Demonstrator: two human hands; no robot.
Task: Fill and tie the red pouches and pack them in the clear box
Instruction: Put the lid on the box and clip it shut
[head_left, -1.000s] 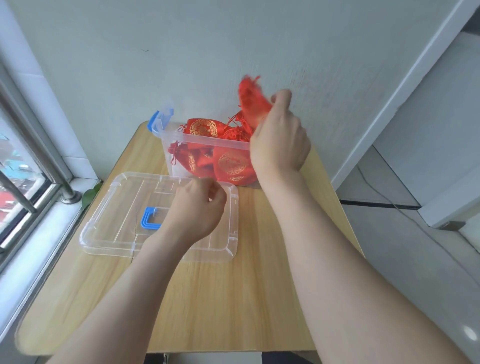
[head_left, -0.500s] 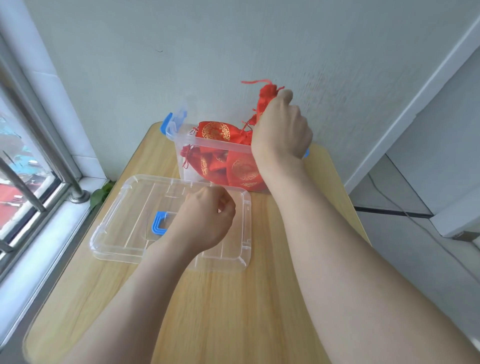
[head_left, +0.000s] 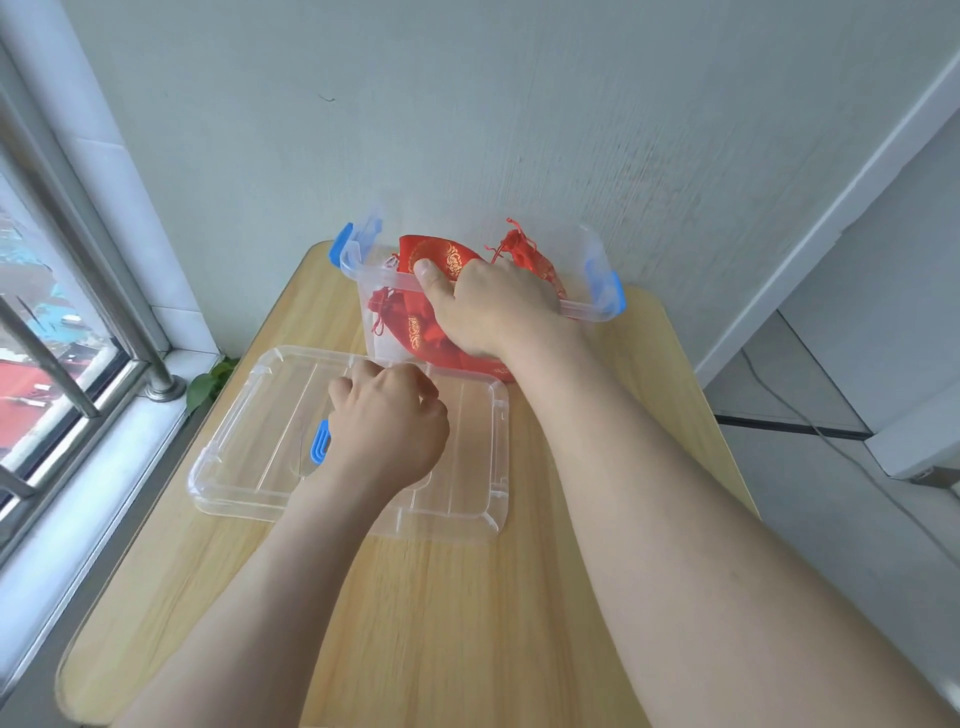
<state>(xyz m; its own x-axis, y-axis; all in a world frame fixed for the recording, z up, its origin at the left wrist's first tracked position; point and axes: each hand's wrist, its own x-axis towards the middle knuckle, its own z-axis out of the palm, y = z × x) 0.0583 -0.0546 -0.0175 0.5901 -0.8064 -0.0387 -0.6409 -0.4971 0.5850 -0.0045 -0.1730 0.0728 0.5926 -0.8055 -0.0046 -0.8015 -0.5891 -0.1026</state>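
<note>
The clear box (head_left: 582, 310) with blue latches stands at the table's far edge, holding several red pouches with gold print. My right hand (head_left: 488, 306) reaches over its near rim. The thumb lies straight on a flat red pouch (head_left: 441, 254). A tied red pouch (head_left: 527, 257) with a tassel sticks up just beyond the knuckles, and the fingers are hidden down inside the box. My left hand (head_left: 387, 421) rests loosely curled on the clear lid (head_left: 249, 447) and holds nothing.
The lid, with its blue handle (head_left: 319, 441), lies flat in front of the box on the wooden table (head_left: 467, 623). A wall rises right behind the box. A window with metal bars (head_left: 62, 332) runs along the left. The floor drops away on the right.
My right hand has come down from above the box with the tied pouch, which now sits in the box. My left hand has stayed over the lid.
</note>
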